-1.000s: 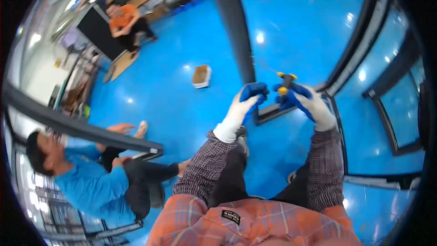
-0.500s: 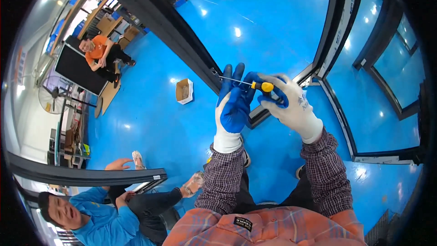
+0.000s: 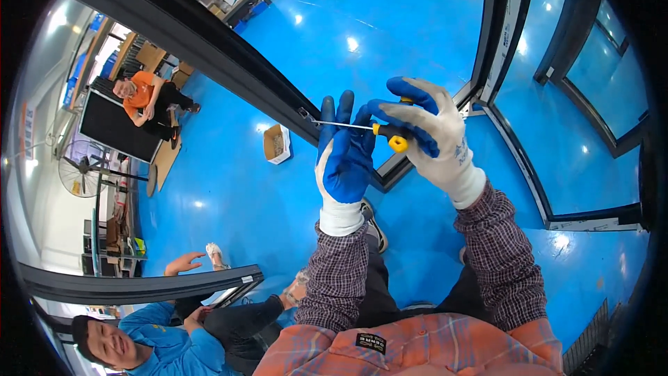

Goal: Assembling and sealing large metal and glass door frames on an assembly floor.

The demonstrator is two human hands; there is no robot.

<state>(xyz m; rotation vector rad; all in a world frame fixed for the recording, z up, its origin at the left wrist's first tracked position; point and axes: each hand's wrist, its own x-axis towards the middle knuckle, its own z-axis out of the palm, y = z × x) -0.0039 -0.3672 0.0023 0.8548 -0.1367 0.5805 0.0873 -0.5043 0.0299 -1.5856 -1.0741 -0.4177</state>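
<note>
Gripping screwdriver with right hand across uncurled left hand; could slip at frame left of both if misaligned

A screwdriver with a yellow-and-black handle lies crosswise, its thin metal shaft pointing left toward a small fitting in a black frame bar slanting from far left.

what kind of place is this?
Likely a workshop or assembly floor: large dark frames, a screwdriver in the gloved right hand, and loaded shelving in the background.
</note>
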